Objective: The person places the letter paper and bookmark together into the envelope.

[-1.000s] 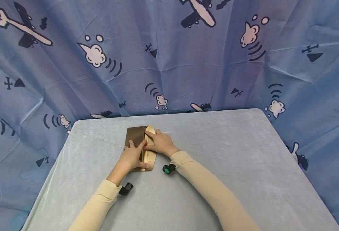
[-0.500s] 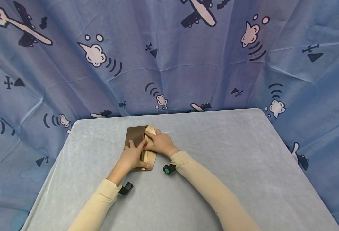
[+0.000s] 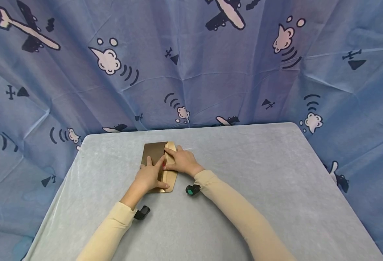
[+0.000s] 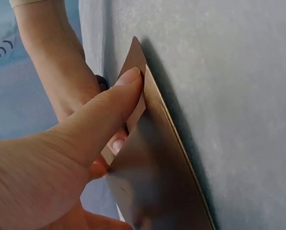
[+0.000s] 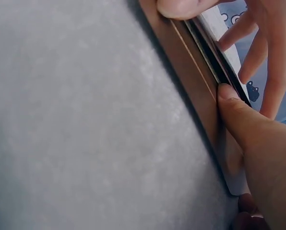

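A shiny brown-gold envelope (image 3: 153, 149) lies flat on the table, its paler gold flap (image 3: 172, 177) folded out to the right. My left hand (image 3: 147, 177) rests on it with fingers spread over the body and the thumb (image 4: 128, 79) pressing the flap. From the other side, my right hand (image 3: 183, 161) touches the flap and the opening, index finger toward the top and thumb (image 5: 229, 93) at the slit. A dark gap shows along the slit in the right wrist view. A small red spot (image 3: 164, 164) shows between the hands; what it is cannot be made out.
The table (image 3: 243, 174) has a pale grey cloth over it. A blue curtain (image 3: 191, 65) with printed planes hangs behind it. Each wrist carries a small black camera, one on the left wrist (image 3: 142, 212) and one on the right wrist (image 3: 192, 190).
Both hands stay almost in place on the envelope. The red spot between the left index finger and right thumb has become easier to see, as the left fingertip has shifted slightly.
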Demonstrator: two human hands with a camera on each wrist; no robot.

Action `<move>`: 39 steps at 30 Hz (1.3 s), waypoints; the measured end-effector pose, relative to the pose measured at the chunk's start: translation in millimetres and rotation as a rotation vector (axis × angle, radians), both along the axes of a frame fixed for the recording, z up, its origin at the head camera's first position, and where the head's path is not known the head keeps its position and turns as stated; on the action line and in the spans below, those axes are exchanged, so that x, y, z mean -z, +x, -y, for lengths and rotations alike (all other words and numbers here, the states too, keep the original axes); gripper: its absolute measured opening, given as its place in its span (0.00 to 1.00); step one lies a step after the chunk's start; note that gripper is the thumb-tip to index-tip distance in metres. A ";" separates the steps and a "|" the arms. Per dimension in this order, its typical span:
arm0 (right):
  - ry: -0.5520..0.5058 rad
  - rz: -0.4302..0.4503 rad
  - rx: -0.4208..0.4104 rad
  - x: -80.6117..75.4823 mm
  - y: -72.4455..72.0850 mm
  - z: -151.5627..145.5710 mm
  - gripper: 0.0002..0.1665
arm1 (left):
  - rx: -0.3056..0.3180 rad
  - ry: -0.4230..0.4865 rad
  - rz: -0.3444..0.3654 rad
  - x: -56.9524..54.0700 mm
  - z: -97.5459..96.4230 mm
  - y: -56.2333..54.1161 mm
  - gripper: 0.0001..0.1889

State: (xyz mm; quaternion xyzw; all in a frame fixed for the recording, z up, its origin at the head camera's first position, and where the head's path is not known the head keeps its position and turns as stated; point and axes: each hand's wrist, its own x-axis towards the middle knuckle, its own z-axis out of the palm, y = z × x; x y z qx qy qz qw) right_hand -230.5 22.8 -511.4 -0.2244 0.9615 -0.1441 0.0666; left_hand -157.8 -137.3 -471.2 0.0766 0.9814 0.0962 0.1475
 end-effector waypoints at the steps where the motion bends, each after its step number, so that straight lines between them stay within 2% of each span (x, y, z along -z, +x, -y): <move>1: -0.004 0.002 -0.001 -0.3 -0.4 -0.4 0.54 | 0.002 0.004 -0.005 -0.3 0.3 -0.1 0.60; 6: -0.005 0.005 -0.006 -0.4 -0.9 -2.0 0.54 | 0.005 0.027 -0.010 -2.0 1.5 -0.4 0.58; 23: -0.015 -0.006 -0.005 3.2 -1.1 -3.7 0.53 | 0.021 0.024 -0.031 0.7 3.5 -0.5 0.55; 33: -0.141 -0.018 -0.033 2.3 2.7 -12.8 0.52 | 0.003 0.000 -0.016 -1.5 3.4 1.2 0.56; 39: -0.231 -0.017 -0.078 -4.1 7.6 -24.9 0.50 | -0.006 -0.014 -0.047 -2.7 1.1 0.0 0.56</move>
